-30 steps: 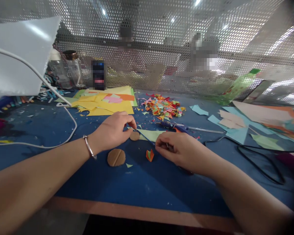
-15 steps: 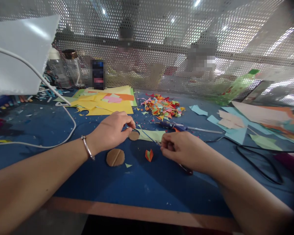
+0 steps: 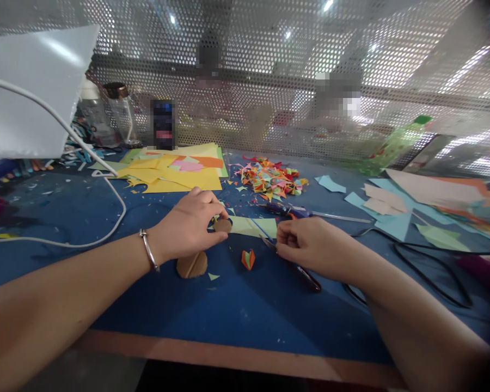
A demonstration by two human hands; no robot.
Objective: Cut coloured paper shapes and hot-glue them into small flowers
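Note:
My left hand (image 3: 188,223), with a metal bangle on the wrist, pinches a small brown cardboard disc (image 3: 222,225) against the blue table (image 3: 237,310). My right hand (image 3: 310,247) is closed around dark scissors (image 3: 298,267), whose blades point toward the disc. A pale green paper triangle (image 3: 253,226) lies between the two hands. A larger brown cardboard disc (image 3: 193,264) with a crease lies just below my left hand. A small folded orange and green paper piece (image 3: 249,259) sits between the hands, nearer me.
Yellow paper sheets (image 3: 175,171) lie at the back, beside a heap of colourful paper scraps (image 3: 271,179). Light blue and beige cut-outs (image 3: 387,209) cover the right. A black cable (image 3: 433,272) loops on the right, a white cable (image 3: 114,193) on the left. A perforated metal screen (image 3: 269,81) closes the back.
My right hand has drawn rightward and back with the scissors. My left hand has slid slightly toward me, still pinching the small disc, and now partly covers the larger disc.

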